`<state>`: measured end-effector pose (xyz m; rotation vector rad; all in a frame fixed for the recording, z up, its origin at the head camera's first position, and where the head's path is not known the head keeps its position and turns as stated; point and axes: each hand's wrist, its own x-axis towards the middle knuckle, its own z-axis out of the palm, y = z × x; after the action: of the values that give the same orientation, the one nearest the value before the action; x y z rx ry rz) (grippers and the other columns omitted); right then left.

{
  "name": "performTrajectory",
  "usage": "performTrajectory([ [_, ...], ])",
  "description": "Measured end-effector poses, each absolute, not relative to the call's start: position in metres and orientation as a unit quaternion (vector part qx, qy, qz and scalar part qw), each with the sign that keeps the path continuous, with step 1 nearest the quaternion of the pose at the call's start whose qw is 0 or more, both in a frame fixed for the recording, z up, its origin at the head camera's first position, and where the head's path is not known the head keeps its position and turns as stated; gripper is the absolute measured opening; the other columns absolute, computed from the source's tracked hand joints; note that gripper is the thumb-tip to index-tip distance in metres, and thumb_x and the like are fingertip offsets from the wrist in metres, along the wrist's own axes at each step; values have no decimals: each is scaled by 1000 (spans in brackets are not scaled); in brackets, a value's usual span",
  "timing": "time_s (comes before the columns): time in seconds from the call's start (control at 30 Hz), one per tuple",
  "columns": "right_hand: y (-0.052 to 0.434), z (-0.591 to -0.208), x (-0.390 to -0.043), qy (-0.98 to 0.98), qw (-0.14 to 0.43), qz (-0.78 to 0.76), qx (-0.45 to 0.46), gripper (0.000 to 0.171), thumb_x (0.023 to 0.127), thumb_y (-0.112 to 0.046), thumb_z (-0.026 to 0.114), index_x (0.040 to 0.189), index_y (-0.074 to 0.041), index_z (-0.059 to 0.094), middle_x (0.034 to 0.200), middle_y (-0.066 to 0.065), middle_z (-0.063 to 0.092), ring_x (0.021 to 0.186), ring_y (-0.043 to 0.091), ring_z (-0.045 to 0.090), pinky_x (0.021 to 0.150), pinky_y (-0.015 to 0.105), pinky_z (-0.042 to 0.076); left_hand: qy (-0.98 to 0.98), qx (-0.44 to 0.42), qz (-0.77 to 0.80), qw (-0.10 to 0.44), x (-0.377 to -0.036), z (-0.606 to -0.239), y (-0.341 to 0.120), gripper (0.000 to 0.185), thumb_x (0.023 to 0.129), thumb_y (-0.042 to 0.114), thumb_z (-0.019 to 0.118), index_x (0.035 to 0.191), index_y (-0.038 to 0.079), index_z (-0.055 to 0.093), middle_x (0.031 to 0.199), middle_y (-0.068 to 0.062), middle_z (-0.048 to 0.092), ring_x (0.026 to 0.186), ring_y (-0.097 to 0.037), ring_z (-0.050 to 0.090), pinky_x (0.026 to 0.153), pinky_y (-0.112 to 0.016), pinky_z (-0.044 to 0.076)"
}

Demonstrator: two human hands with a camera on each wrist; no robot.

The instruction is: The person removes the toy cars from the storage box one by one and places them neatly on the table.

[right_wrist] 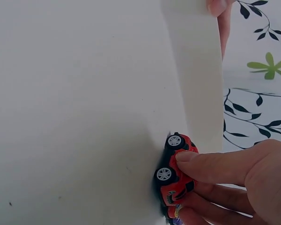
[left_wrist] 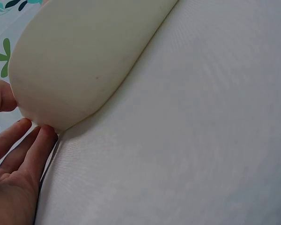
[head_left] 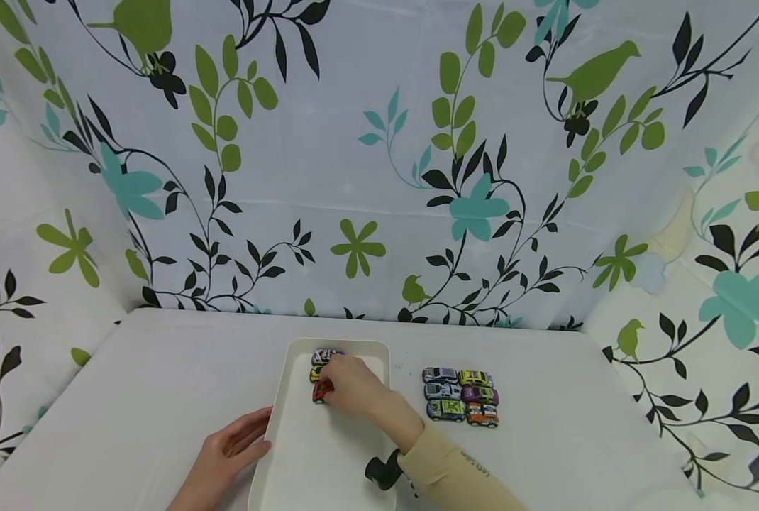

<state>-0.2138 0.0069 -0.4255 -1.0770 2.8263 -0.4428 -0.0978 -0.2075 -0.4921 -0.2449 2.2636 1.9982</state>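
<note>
The right hand pinches a red toy car in its grip, inside the white tray. The car's long axis runs along the tray's length. The left hand, fingers spread, touches the tray's near-left rim.

A tray lies on the desk, near the front edge and about midway between the side edges. Three cars sit in a column in the tray's far left part. The right hand rests on the nearest car. The left hand lies on the desk, touching the tray's left rim. To the right of the tray, six more cars stand on the desk in two columns of three.
</note>
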Motion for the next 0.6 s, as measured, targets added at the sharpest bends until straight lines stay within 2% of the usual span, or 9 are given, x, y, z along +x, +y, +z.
performTrajectory([
  [0.2,8,-426,-212,923,42,-162,-348,14,82,-2,78,93,-10,78,84,-4,67,76,6,50,67,19,42,749,-82,654,58,-98,-491,-207,57,92,18,72,144,3,52,146,-16,53,133,-28,54,97,-26,54],
  [0.43,11,-424,-209,923,41,-153,-350,15,82,-4,79,95,-11,78,89,-4,71,79,6,53,72,19,46,753,-88,649,59,-99,-491,-206,57,92,19,72,144,4,52,146,-17,53,133,-29,54,98,-29,54],
  [0.6,16,-422,-205,923,37,-150,-353,14,82,-6,80,94,-12,78,86,-5,69,78,6,52,73,20,46,752,-85,650,60,-99,-490,-207,57,93,18,72,144,5,52,146,-17,53,133,-29,53,95,-23,54],
])
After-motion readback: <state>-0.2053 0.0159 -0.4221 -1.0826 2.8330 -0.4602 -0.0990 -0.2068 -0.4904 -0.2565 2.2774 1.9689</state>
